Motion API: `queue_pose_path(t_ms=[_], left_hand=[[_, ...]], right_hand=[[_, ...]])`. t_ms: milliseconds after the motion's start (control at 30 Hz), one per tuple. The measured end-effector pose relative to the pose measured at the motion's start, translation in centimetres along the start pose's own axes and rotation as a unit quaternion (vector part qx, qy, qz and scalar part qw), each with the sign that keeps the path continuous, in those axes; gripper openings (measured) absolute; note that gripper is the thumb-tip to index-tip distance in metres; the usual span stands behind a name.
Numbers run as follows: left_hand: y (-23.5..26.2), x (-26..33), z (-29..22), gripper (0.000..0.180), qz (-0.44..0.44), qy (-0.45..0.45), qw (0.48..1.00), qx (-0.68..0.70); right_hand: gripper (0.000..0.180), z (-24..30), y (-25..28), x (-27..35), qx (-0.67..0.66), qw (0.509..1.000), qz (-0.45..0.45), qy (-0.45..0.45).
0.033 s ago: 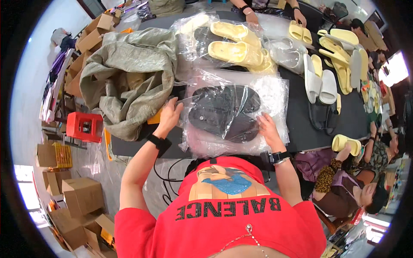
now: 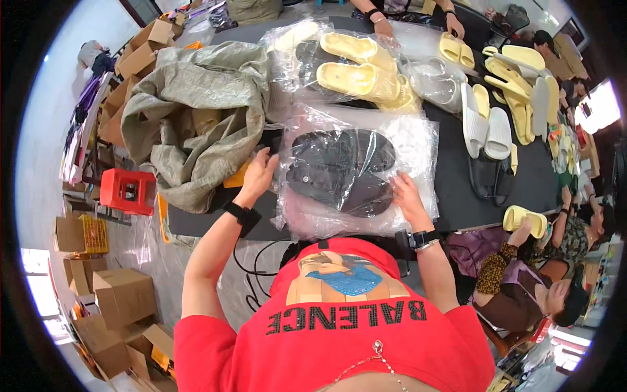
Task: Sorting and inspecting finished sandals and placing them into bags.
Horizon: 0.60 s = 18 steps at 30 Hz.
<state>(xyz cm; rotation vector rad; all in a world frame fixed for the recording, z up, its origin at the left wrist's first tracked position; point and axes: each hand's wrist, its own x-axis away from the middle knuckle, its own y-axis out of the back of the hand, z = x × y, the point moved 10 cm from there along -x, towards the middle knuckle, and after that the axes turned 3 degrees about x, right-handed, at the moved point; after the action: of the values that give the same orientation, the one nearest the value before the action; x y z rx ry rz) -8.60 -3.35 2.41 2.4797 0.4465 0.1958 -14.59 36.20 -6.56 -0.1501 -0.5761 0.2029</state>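
Note:
A pair of black slippers (image 2: 339,170) lies inside a clear plastic bag (image 2: 418,140) on the black table (image 2: 457,196), right in front of me. My left hand (image 2: 258,173) grips the bag's left edge. My right hand (image 2: 406,196) lies flat on the bag's lower right part, fingers spread over the sole of the nearer slipper. I wear a black band on the left wrist and a watch on the right.
A grey-green woven sack (image 2: 196,111) is heaped at the table's left. Bagged yellow slippers (image 2: 356,72) lie beyond the bag, with white and yellow slippers (image 2: 496,124) at right. Another person's hands (image 2: 382,23) work across the table. A red crate (image 2: 127,191) and cardboard boxes (image 2: 121,294) stand on the floor.

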Motion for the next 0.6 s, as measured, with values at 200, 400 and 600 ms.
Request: queue_pose_path(t_ms=[200, 400, 600], left_hand=[[-1.2, -0.7, 2.6, 0.04, 0.089, 0.056, 0.994, -0.014], [2.0, 0.8, -3.4, 0.011, 0.119, 0.057, 0.971, 0.199], [1.3, 4.0, -6.5, 0.012, 0.257, 0.121, 0.778, 0.561]], right_hand=[[0.047, 0.2, 0.2, -0.5, 0.02, 0.999, -0.04, 0.008], [0.021, 0.2, 1.5, -2.0, 0.007, 0.996, -0.085, 0.032], [0.016, 1.0, 2.5, -2.7, -0.043, 0.992, -0.105, 0.047]])
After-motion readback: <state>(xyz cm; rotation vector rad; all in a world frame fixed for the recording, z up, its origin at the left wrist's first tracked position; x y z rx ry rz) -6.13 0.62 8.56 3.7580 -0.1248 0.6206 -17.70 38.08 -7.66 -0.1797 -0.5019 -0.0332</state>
